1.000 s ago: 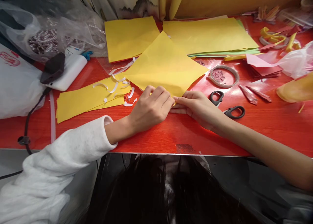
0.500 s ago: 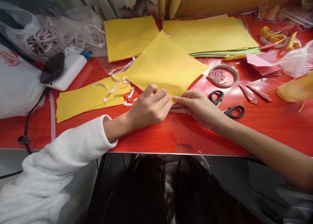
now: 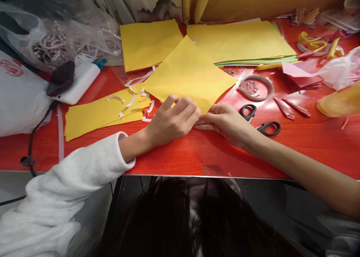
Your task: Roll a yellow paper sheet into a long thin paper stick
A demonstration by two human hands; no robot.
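A yellow paper sheet (image 3: pixel 189 71) is turned with one corner pointing away from me, its near corner between my hands. My left hand (image 3: pixel 174 116) bends its fingers over the near left edge and grips the sheet there. From the right, my right hand (image 3: pixel 225 122) pinches the near corner, thumb on top and fingers beneath. The fingertips of both hands almost meet, and they hide the very tip of the corner. Black-handled scissors (image 3: pixel 264 127) lie just right of my right hand.
Yellow strips (image 3: pixel 104 112) with white scraps lie at left. Behind are two yellow paper stacks (image 3: pixel 152 43) (image 3: pixel 242 41). A tape roll (image 3: pixel 257 87), pink papers (image 3: pixel 303 73) and a yellow roll (image 3: pixel 340 101) are at right; a white device (image 3: pixel 78 82) and plastic bags at far left.
My left hand's fingers have shifted slightly right, closer to my right fingertips, and cover more of the near corner. The sheet's right corner has moved slightly left and down.
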